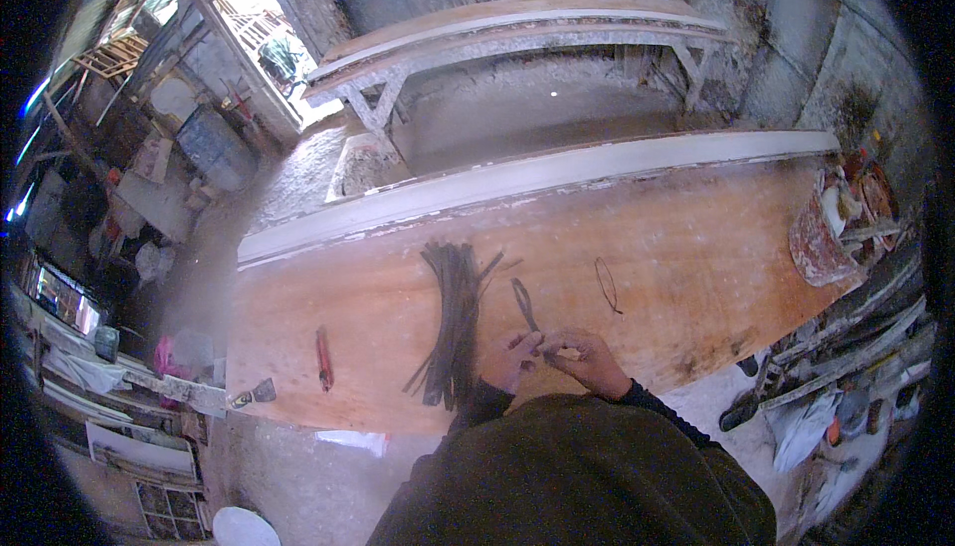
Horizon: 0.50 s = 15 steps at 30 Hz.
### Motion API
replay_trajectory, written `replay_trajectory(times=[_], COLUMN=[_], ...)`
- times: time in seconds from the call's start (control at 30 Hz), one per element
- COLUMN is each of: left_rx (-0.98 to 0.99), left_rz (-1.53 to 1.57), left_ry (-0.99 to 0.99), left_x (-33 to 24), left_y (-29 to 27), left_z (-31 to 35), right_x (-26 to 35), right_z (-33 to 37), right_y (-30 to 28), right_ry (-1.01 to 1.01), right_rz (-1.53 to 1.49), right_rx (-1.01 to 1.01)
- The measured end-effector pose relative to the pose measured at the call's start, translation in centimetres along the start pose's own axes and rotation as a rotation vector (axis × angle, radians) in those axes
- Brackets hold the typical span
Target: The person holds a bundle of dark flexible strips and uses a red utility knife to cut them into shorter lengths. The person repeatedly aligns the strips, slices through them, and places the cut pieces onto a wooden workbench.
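Observation:
Close in front of me, at the near edge of the wooden table (328, 297), both hands are pinched together. My left hand (509, 360) and my right hand (594, 359) are closed on a dark flexible strip (523, 297), whose looped end sticks up past the fingers. What the fingertips do with it is partly hidden. Left of my hands lies a bundle of long dark strips (454, 317), spread at its ends. A thin dark loop (605, 285) rests on the table to the right. Farther left is a red tool (324, 358), too small to name.
A long white board (517, 178) runs along the table's far edge. At the right end stands a stained bucket (824, 238) with things in it. A scraper-like tool (261, 392) lies at the left corner. Beyond is another long bench (527, 44); a blue barrel (214, 146) stands far left.

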<state>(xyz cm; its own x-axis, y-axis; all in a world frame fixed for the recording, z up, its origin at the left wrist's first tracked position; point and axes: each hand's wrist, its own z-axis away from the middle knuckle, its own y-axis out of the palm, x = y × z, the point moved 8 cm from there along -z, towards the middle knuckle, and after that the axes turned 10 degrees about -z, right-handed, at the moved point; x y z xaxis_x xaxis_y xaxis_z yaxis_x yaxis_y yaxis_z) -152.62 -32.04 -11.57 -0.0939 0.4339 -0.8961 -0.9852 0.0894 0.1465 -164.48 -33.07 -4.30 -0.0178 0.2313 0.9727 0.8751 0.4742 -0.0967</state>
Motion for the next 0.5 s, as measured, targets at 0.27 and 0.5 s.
replay_trajectory(times=[0.27,0.5], left_rx=[-0.145,-0.029], left_rz=[0.183,0.102], left_ry=[0.062,0.101], left_x=[0.5,2.7], left_y=[-0.2,0.4], left_z=[0.1,-1.4], right_x=[-2.7,-5.9], right_z=[1.1,1.7], right_y=[0.0,-0.1], right_ry=[0.513,0.573], right_rz=[-0.478,-0.98], right_rx=[-0.127,-0.285])
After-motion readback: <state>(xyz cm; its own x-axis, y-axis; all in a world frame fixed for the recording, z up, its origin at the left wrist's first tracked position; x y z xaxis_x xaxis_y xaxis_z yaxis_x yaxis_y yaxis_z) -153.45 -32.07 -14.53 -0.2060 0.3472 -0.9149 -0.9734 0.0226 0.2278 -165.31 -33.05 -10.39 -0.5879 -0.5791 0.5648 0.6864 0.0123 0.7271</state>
